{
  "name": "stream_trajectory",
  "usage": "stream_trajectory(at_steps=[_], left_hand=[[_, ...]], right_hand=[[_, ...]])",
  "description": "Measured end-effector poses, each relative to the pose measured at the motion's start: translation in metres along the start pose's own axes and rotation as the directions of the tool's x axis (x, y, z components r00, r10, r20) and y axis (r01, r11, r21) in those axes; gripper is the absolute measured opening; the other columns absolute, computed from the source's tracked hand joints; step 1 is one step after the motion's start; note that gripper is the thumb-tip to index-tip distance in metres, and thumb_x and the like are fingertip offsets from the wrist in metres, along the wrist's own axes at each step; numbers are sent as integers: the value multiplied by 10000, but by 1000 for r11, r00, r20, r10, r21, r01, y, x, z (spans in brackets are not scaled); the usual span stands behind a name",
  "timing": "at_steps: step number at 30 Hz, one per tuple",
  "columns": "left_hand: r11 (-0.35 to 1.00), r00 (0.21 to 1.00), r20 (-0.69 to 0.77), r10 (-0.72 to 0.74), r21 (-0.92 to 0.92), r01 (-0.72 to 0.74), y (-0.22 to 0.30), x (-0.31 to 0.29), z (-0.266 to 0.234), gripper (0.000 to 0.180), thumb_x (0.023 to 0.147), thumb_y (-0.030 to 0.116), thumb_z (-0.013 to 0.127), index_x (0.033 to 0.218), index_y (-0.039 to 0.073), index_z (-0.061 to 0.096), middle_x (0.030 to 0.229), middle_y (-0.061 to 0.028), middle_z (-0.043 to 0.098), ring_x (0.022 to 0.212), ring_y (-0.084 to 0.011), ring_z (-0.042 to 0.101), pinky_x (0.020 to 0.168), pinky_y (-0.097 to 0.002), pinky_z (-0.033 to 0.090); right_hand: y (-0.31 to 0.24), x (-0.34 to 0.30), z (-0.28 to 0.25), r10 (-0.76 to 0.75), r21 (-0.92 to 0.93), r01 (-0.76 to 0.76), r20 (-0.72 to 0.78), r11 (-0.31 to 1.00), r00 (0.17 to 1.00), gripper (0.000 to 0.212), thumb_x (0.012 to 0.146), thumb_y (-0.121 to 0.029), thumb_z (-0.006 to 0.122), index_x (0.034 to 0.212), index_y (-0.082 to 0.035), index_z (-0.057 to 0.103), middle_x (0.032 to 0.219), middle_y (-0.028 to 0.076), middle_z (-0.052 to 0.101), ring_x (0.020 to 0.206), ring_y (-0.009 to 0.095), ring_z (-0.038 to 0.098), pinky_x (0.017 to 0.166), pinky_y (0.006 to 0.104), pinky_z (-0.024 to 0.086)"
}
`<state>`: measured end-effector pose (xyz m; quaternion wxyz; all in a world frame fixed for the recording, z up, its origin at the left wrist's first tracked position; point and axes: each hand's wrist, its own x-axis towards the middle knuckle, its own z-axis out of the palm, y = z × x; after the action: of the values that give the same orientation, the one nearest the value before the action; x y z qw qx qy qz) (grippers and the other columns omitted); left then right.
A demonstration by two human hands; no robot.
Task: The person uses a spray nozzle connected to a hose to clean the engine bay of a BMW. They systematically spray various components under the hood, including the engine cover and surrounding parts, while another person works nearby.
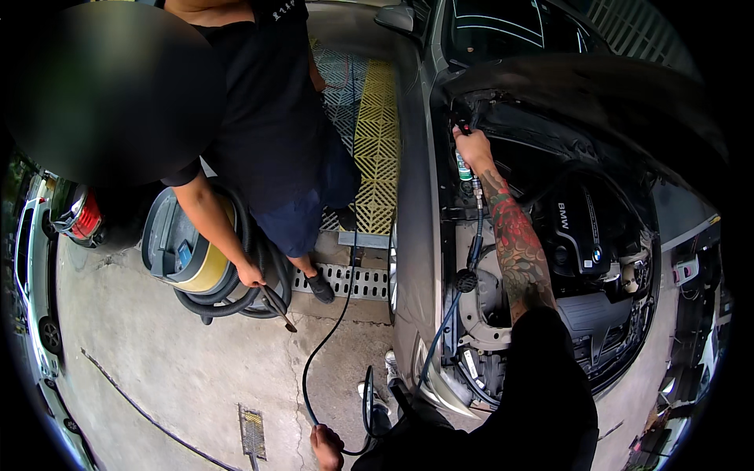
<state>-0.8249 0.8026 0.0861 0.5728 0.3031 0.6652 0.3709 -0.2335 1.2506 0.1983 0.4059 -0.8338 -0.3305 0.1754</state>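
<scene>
My right hand [473, 149] grips a black spray gun [462, 125] at the far left corner of the open engine bay. A patch of green and white label shows just below the fingers. A dark hose [444, 318] runs back from the gun along the fender side, past a round black piece [466, 280], toward my body. Low in the view, my left hand [326, 447] is closed around the same kind of hose, which loops beside it and trails away over the floor. The spray gun's nozzle end is hard to make out.
The grey car's engine cover [577, 228] lies right of my right arm, under the raised hood [581, 94]. At left, a co-worker's hand [250, 275] holds a brush-like tool [279, 306] beside a wet-dry vacuum [188, 243] with coiled hose. A drain grate [349, 281] crosses the floor.
</scene>
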Motion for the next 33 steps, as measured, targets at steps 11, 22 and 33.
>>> stream_trajectory(at_steps=[11,22,33], left_hand=[[954,961,-99,-257,-184,236,17,-6,20,348,1032,292,393,703,188,343,567,59,290,436,-76,263,388,-262,226],[989,990,-13,-139,56,140,-88,51,-88,284,1006,275,394,742,168,392,506,48,335,365,-86,305,323,-269,238],[766,850,108,-516,503,401,-272,109,-238,254,948,265,368,736,134,418,501,17,275,360,-123,282,323,-288,216]], right_hand=[[11,-5,-4,-30,71,26,56,997,998,482,904,-439,610,902,36,689,727,191,684,634,310,695,613,405,526],[98,-400,-213,296,359,-401,313,843,902,299,963,-308,632,823,-52,565,610,2,512,378,83,409,352,259,290],[185,-722,-278,596,358,-669,304,652,743,221,954,-277,630,940,-57,606,673,0,544,408,79,413,377,263,311]])
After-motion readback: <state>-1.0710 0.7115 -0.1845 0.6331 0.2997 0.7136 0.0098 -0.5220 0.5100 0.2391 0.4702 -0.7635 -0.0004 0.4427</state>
